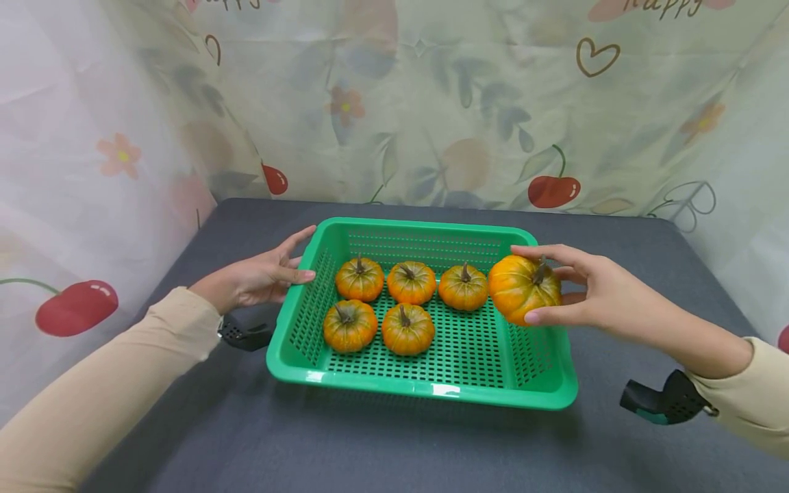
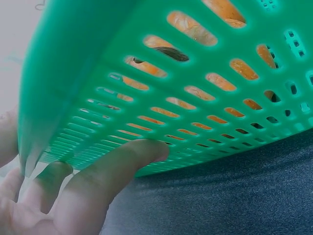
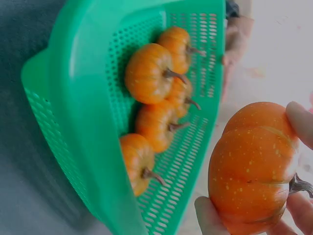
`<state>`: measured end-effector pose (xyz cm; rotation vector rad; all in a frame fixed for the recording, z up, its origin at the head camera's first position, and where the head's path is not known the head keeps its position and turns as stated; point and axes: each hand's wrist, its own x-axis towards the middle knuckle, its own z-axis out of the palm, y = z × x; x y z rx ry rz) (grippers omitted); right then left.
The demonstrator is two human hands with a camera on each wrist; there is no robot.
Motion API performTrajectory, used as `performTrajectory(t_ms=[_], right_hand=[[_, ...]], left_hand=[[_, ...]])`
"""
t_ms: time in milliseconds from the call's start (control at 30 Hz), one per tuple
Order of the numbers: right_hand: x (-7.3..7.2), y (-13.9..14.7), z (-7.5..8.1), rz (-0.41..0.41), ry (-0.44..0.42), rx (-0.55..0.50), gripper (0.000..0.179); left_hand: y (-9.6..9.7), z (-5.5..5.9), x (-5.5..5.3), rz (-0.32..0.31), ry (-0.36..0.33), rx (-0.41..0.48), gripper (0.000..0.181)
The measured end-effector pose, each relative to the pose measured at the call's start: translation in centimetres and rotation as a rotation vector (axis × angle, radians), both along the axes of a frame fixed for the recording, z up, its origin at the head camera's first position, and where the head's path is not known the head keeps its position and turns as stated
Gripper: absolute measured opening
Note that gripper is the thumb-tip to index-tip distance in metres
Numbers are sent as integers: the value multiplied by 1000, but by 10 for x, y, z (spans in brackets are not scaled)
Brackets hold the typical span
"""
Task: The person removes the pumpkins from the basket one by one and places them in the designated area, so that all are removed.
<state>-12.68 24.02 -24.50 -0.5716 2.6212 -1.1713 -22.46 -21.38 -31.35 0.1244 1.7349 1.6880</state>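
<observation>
A green plastic basket (image 1: 419,398) with slotted walls holds several small orange pumpkins, among them one pumpkin (image 1: 349,326) at the near left. In my right hand (image 1: 579,287) is another pumpkin (image 1: 524,290), gripped between thumb and fingers over the basket's right end. The right wrist view shows this pumpkin (image 3: 254,166) up close, its stem toward the palm. My left hand (image 1: 261,274) is at the basket's left side, fingers spread and fairly straight, with the thumb at the rim. Fingers (image 2: 110,176) lie against the slotted outer wall in the left wrist view.
A dark grey cloth-covered table (image 1: 394,452) lies under the basket. Behind it hangs a pale curtain (image 1: 401,103) printed with flowers and cherries, which also closes off both sides. Each wrist carries a black camera mount (image 1: 666,398).
</observation>
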Motion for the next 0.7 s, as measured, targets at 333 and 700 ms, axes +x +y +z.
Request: performTrajectory(t_ms=[333, 700], right_hand=[[1, 24, 0, -149, 67, -33, 71], [1, 50, -12, -291, 79, -21, 71]], left_hand=[[0, 0, -1, -1, 3, -5, 95], [1, -1, 0, -1, -2, 3, 97]])
